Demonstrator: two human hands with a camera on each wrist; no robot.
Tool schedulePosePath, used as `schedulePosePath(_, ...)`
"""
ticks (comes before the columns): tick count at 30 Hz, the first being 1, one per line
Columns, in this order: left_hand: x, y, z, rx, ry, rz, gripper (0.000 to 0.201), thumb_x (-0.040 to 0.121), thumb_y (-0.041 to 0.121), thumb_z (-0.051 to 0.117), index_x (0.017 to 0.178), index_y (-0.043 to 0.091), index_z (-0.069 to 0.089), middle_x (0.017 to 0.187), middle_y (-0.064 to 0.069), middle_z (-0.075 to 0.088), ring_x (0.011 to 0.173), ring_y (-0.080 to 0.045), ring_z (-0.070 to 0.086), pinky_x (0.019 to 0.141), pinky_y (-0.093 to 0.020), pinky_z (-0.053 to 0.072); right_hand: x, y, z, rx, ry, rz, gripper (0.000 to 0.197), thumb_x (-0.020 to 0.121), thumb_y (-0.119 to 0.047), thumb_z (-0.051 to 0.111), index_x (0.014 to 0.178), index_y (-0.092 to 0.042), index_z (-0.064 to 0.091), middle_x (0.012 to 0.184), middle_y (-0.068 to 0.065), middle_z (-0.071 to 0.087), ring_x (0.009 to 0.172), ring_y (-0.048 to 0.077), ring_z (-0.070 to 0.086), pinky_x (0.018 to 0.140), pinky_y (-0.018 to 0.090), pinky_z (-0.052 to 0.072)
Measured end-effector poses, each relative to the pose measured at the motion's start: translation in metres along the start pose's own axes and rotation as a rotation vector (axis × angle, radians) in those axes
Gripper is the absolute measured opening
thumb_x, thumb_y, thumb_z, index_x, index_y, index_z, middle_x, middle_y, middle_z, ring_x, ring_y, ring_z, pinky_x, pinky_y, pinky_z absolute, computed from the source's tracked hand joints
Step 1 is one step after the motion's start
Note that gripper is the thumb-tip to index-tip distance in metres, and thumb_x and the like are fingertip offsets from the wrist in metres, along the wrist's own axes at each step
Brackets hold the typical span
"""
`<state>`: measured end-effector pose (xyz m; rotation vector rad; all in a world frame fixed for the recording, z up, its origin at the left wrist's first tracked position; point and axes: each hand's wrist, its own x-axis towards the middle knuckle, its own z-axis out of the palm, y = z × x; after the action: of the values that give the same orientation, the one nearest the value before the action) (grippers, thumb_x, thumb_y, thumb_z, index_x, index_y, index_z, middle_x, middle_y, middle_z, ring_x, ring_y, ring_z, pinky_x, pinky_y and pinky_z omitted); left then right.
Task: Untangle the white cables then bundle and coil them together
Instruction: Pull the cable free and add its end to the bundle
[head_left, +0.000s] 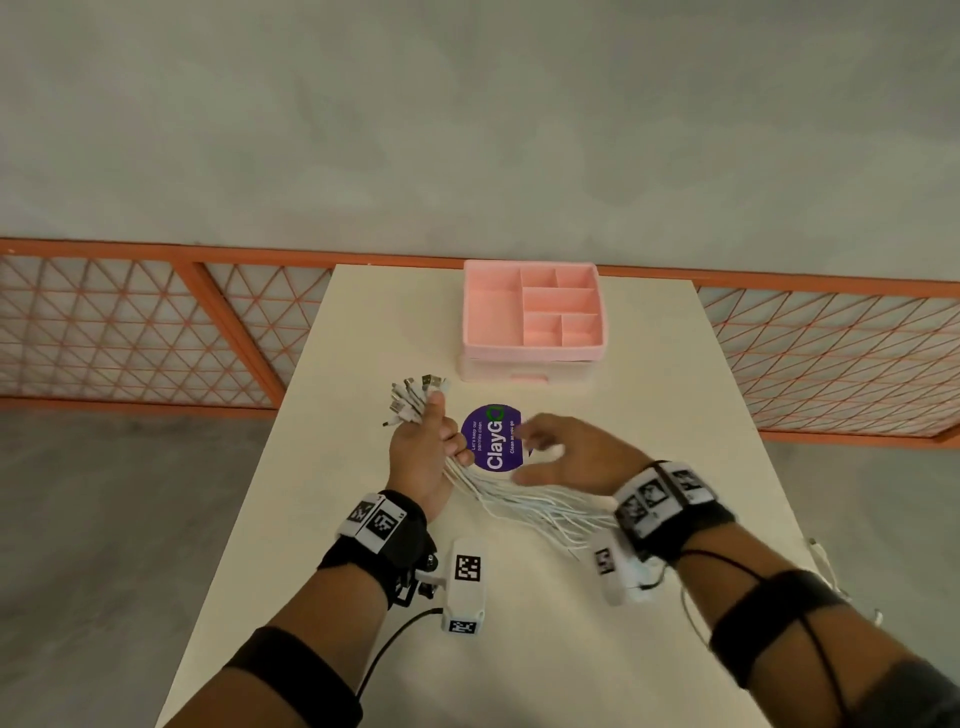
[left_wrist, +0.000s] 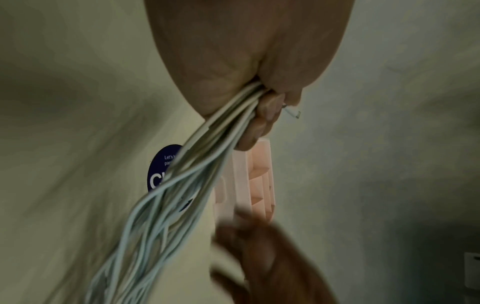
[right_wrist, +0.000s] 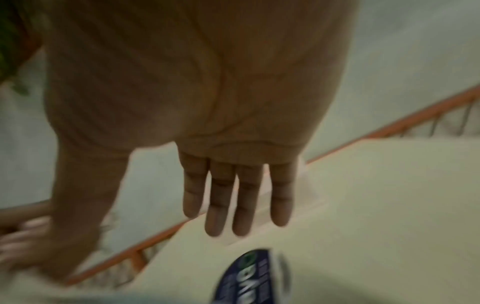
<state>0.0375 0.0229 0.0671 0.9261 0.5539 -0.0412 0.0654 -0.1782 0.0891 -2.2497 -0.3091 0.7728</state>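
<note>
A bundle of several white cables (head_left: 524, 501) runs through my left hand (head_left: 428, 447), which grips it in a fist above the table. The plug ends (head_left: 413, 397) fan out above the fist, and the loose lengths trail down and right across the table under my right wrist. From the left wrist view the cables (left_wrist: 182, 185) leave the curled fingers (left_wrist: 262, 121) as a tight sheaf. My right hand (head_left: 550, 452) hovers just right of the fist, over the trailing cables, its fingers (right_wrist: 228, 197) straight and spread and holding nothing.
A pink compartment organizer (head_left: 535, 312) sits on a pale drawer unit at the table's far edge. A round purple sticker (head_left: 493, 439) lies on the cream table (head_left: 649, 415) between my hands. Another white cable (head_left: 826, 561) lies at the right edge. An orange mesh railing (head_left: 156, 322) stands behind.
</note>
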Motion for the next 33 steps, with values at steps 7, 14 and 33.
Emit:
schedulePosePath(7,-0.008,0.009,-0.005,0.015,-0.074,-0.002,0.026,0.104,0.026,0.051,0.081,0.012,0.054,0.06,-0.003,0.052,0.058,-0.02,0.056,0.062,-0.035,0.05,0.025,-0.033,0.08,-0.086,-0.027,-0.123,0.024,0.095,-0.037,0.057,0.102,-0.015,0.061,0.088,0.005,0.067,0.077,0.02,0.063,0.077,0.038,0.053)
schedulePosePath(14,-0.003,0.02,-0.039,0.639,-0.158,-0.181,0.052,0.096,0.055,0.052,0.102,0.007,0.071,0.095,-0.01,0.078,0.09,-0.026,0.074,0.084,-0.039,0.05,0.018,-0.031,0.057,-0.097,0.0,-0.016,0.028,0.096,-0.039,0.057,0.084,-0.013,0.059,0.059,-0.002,0.05,0.045,0.008,0.046,0.041,0.015,0.037)
schedulePosePath(33,-0.014,0.003,0.004,0.913,-0.76,0.002,0.043,0.086,0.053,0.068,0.076,0.012,0.058,0.059,0.003,0.059,0.05,-0.011,0.053,0.058,-0.026,0.048,-0.006,-0.056,-0.028,-0.099,-0.233,-0.051,0.032,0.072,-0.03,0.078,0.081,-0.001,0.068,0.055,0.007,0.047,0.047,0.017,0.038,0.045,0.024,0.03)
